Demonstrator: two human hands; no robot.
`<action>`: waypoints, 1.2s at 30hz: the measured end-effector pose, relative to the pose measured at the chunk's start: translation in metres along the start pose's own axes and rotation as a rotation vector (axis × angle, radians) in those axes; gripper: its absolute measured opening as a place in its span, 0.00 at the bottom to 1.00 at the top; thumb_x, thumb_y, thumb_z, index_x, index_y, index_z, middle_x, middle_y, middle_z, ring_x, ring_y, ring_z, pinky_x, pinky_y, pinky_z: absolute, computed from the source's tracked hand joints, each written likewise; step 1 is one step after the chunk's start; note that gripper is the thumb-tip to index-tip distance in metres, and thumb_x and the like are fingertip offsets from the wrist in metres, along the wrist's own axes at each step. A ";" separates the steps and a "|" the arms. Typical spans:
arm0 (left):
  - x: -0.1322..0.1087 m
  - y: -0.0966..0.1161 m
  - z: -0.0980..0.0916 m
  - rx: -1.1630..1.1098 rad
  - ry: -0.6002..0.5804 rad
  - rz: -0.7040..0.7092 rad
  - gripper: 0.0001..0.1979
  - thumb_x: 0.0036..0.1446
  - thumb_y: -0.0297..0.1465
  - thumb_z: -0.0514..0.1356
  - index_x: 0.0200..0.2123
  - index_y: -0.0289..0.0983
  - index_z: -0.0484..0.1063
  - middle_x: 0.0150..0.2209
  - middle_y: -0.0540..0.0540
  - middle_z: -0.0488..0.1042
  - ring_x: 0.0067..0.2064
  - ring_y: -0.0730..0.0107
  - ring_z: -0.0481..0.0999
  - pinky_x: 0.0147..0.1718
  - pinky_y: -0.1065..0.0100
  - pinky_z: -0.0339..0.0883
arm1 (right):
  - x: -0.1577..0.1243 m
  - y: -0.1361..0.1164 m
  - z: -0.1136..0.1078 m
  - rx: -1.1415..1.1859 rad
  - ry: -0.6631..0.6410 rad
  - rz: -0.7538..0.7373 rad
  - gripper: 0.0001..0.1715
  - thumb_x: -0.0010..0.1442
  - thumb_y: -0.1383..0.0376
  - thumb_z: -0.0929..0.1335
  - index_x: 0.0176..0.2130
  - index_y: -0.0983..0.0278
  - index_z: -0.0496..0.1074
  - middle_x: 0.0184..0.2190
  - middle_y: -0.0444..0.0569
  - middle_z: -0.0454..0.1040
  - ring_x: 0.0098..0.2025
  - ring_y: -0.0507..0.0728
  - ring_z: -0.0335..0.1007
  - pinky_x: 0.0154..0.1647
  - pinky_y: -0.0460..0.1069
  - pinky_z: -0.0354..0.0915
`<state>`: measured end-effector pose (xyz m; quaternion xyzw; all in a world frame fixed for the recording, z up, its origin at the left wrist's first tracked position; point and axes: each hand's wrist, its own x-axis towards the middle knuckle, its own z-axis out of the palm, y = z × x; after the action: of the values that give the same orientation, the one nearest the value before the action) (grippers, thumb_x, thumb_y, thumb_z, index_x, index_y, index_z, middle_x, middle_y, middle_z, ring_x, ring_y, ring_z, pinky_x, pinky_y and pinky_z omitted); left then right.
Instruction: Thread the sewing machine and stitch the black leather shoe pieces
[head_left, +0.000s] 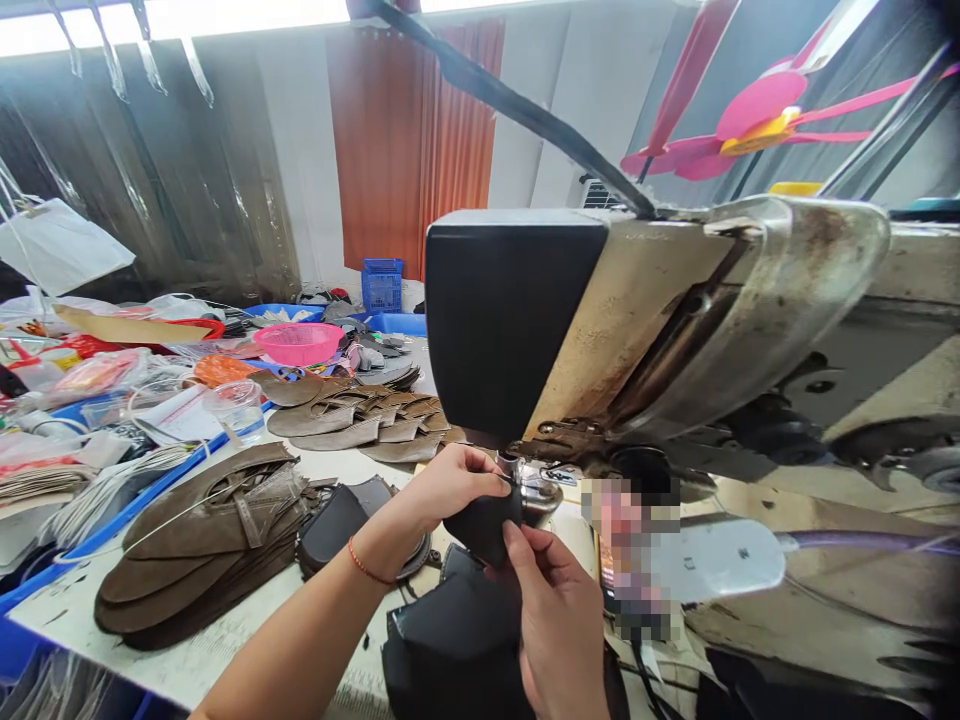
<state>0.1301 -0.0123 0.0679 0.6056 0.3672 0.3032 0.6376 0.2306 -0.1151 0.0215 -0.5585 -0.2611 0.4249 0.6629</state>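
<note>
A small black piece [484, 528] is held at the needle area of a sewing machine [517, 320]. My left hand [459, 482], with an orange bead bracelet at the wrist, pinches its upper edge beside the machine's presser area. Lower down, my right hand [555, 600] grips the right edge of the same piece between thumb and fingers. Below and between my hands lie larger black pieces [442, 640]. More black pieces [334, 530] rest left of my left wrist. The needle tip itself is hidden.
Stacked brown pieces [195, 540] lie on the white table [67, 610] at left, with more brown pieces [367, 415] behind. Farther back are a pink basket [300, 345] and a blue crate [382, 287]. A white device [720, 558] with a cable sits right of the hands.
</note>
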 end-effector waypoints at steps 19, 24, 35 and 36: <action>0.000 -0.001 -0.001 -0.013 0.002 -0.012 0.10 0.41 0.34 0.64 0.24 0.35 0.68 0.21 0.55 0.65 0.23 0.78 0.59 0.23 0.73 0.51 | 0.001 0.001 -0.003 -0.011 -0.006 0.004 0.33 0.39 0.42 0.76 0.32 0.67 0.74 0.25 0.48 0.72 0.27 0.55 0.66 0.28 0.48 0.65; -0.001 0.002 0.000 -0.011 0.011 -0.020 0.10 0.41 0.34 0.64 0.24 0.35 0.67 0.21 0.55 0.64 0.23 0.78 0.58 0.23 0.72 0.50 | 0.002 0.001 -0.002 -0.012 -0.006 -0.005 0.32 0.40 0.43 0.77 0.32 0.66 0.74 0.25 0.47 0.72 0.27 0.53 0.66 0.28 0.46 0.65; -0.002 0.005 0.000 -0.018 0.016 -0.023 0.10 0.40 0.34 0.65 0.23 0.35 0.68 0.22 0.55 0.65 0.25 0.78 0.60 0.25 0.72 0.52 | 0.004 0.002 -0.003 0.019 0.000 0.007 0.31 0.39 0.44 0.77 0.31 0.66 0.74 0.26 0.48 0.72 0.29 0.55 0.66 0.28 0.48 0.68; -0.002 0.005 0.000 -0.019 0.015 -0.024 0.10 0.40 0.34 0.65 0.23 0.35 0.68 0.22 0.54 0.65 0.25 0.78 0.60 0.25 0.72 0.52 | 0.004 0.002 -0.003 0.021 0.002 0.007 0.31 0.39 0.44 0.77 0.31 0.66 0.74 0.26 0.48 0.72 0.29 0.55 0.66 0.28 0.48 0.68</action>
<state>0.1291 -0.0133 0.0734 0.5927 0.3763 0.3039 0.6441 0.2349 -0.1136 0.0187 -0.5529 -0.2540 0.4295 0.6673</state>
